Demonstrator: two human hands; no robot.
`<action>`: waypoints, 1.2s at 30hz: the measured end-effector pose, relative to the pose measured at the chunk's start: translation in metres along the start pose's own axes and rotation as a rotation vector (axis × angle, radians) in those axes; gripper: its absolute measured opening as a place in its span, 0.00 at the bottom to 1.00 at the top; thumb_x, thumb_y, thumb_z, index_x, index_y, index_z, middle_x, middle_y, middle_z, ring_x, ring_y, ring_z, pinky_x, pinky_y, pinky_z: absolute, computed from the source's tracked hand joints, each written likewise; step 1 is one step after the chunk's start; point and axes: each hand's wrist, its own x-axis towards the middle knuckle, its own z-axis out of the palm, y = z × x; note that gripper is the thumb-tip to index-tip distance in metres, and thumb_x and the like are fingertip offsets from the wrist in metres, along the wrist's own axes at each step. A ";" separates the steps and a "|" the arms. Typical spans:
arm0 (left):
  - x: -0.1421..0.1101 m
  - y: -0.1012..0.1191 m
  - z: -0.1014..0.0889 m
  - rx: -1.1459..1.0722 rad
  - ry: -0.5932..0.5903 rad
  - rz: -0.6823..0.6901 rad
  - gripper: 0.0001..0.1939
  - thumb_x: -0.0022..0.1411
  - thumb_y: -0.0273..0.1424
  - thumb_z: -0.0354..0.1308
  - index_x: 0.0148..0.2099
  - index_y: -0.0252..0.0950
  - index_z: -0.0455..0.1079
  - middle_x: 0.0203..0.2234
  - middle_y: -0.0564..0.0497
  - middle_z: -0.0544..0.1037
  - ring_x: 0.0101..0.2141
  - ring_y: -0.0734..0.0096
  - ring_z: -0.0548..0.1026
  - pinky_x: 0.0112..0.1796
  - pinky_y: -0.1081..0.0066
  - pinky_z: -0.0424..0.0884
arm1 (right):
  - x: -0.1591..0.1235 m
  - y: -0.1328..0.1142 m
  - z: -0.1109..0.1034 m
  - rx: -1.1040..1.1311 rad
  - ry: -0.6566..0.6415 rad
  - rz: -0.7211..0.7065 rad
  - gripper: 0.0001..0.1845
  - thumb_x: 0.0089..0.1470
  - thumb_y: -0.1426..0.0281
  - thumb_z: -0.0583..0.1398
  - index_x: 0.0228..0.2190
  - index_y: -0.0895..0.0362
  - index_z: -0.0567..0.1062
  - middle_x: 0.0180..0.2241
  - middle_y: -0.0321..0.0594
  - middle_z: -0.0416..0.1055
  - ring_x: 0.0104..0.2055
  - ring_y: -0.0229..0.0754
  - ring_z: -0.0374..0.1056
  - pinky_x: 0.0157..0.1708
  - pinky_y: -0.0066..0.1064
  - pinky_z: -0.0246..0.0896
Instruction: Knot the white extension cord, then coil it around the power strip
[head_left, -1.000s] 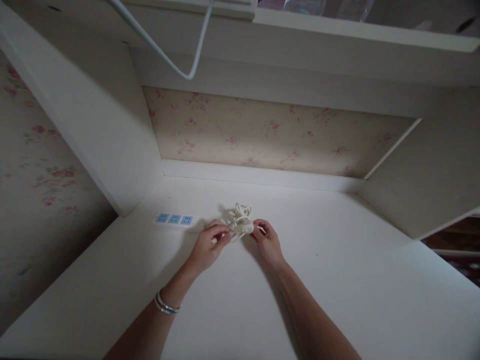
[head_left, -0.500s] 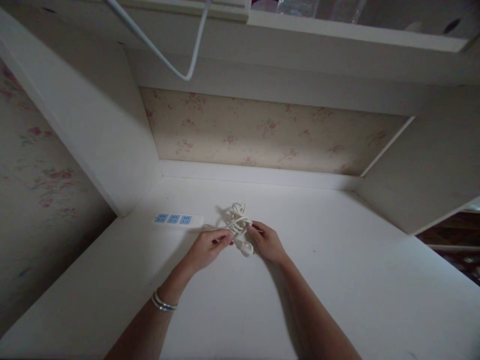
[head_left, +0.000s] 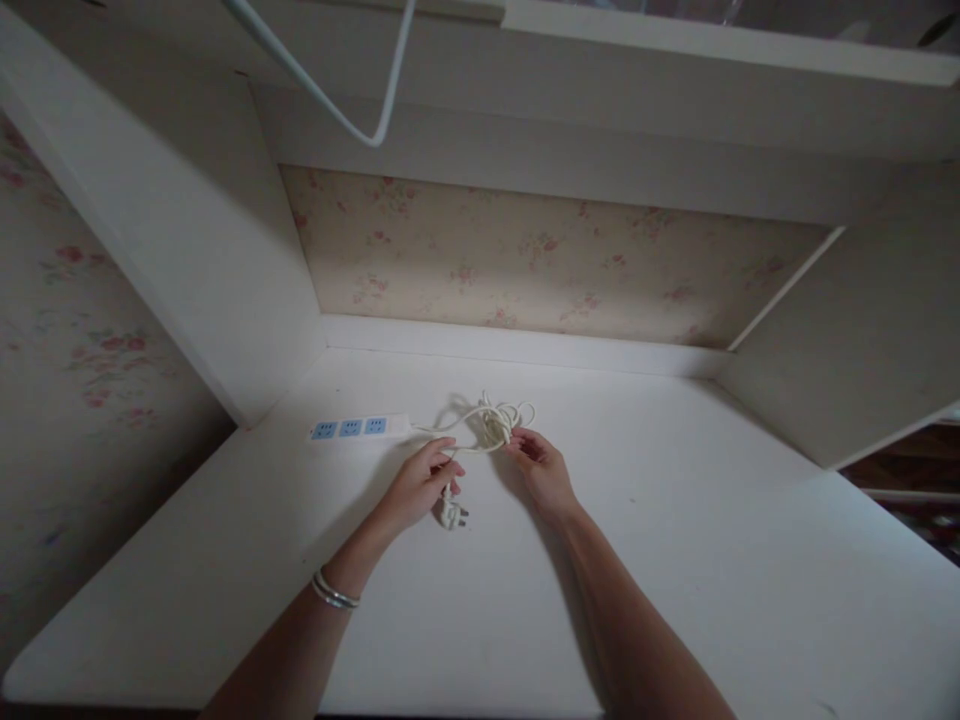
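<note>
A white power strip [head_left: 360, 428] with three blue socket faces lies on the white desk to the left of my hands. From its right end runs a white cord [head_left: 496, 424], bunched into a loose tangle at the middle. My left hand [head_left: 420, 483] pinches the cord close to its plug [head_left: 452, 515], which hangs below the fingers with its prongs pointing right. The tangled loops are pinched at their right side by my right hand [head_left: 536, 468]. One stretch of cord spans the gap between both hands.
White panels [head_left: 172, 230] rise at the left and right of the desk [head_left: 712, 560]. Behind it is a floral-papered wall [head_left: 480, 260]. A shelf [head_left: 720, 45] overhangs the top, and a pale bent rod [head_left: 371, 138] hangs at upper left.
The plug has moved left and down, away from the bundle, with my left hand now gripping beside it. A length of cord has come loose, and the tangle sits further right.
</note>
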 end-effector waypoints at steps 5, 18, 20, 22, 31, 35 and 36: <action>0.000 0.003 0.000 -0.121 0.050 -0.098 0.23 0.58 0.35 0.57 0.54 0.31 0.65 0.41 0.41 0.77 0.25 0.76 0.74 0.24 0.75 0.69 | 0.000 0.005 0.001 -0.086 0.006 -0.022 0.19 0.45 0.60 0.67 0.38 0.56 0.75 0.33 0.39 0.74 0.36 0.40 0.68 0.41 0.34 0.62; 0.002 0.005 0.002 -0.178 0.030 -0.107 0.19 0.57 0.35 0.58 0.50 0.32 0.70 0.36 0.46 0.77 0.23 0.80 0.68 0.21 0.78 0.62 | -0.004 -0.004 0.003 -0.036 0.022 0.000 0.23 0.45 0.58 0.66 0.43 0.57 0.77 0.39 0.41 0.75 0.41 0.43 0.69 0.46 0.38 0.61; 0.003 0.004 0.004 -0.191 0.026 -0.126 0.19 0.57 0.36 0.59 0.49 0.32 0.70 0.36 0.46 0.77 0.23 0.80 0.68 0.21 0.78 0.61 | -0.005 -0.004 0.004 -0.048 0.002 -0.019 0.22 0.46 0.58 0.65 0.42 0.56 0.77 0.40 0.42 0.75 0.41 0.43 0.68 0.46 0.37 0.61; 0.004 0.002 0.004 -0.201 0.033 -0.132 0.18 0.57 0.36 0.59 0.48 0.33 0.70 0.36 0.45 0.77 0.23 0.79 0.69 0.22 0.78 0.62 | -0.006 -0.003 0.006 -0.096 -0.044 -0.048 0.20 0.47 0.59 0.65 0.40 0.56 0.77 0.39 0.42 0.74 0.40 0.43 0.68 0.45 0.37 0.62; 0.003 0.008 0.003 -0.249 0.045 -0.145 0.16 0.55 0.32 0.59 0.46 0.32 0.70 0.37 0.44 0.78 0.24 0.78 0.70 0.24 0.76 0.64 | -0.009 0.005 0.011 -0.359 -0.047 -0.263 0.13 0.48 0.63 0.64 0.35 0.56 0.71 0.33 0.38 0.69 0.36 0.40 0.67 0.41 0.34 0.65; 0.003 0.009 0.001 -0.275 0.049 -0.156 0.17 0.53 0.31 0.58 0.46 0.32 0.69 0.34 0.48 0.76 0.19 0.83 0.63 0.18 0.79 0.55 | -0.011 0.001 0.013 -0.478 0.001 -0.267 0.12 0.51 0.62 0.62 0.34 0.56 0.70 0.32 0.38 0.70 0.33 0.40 0.66 0.38 0.33 0.63; 0.003 0.008 0.000 -0.277 0.050 -0.166 0.18 0.52 0.31 0.57 0.46 0.32 0.69 0.31 0.50 0.74 0.17 0.85 0.60 0.16 0.79 0.51 | -0.012 -0.001 0.013 -0.495 -0.001 -0.267 0.12 0.52 0.61 0.61 0.34 0.56 0.70 0.31 0.38 0.70 0.33 0.40 0.66 0.37 0.33 0.63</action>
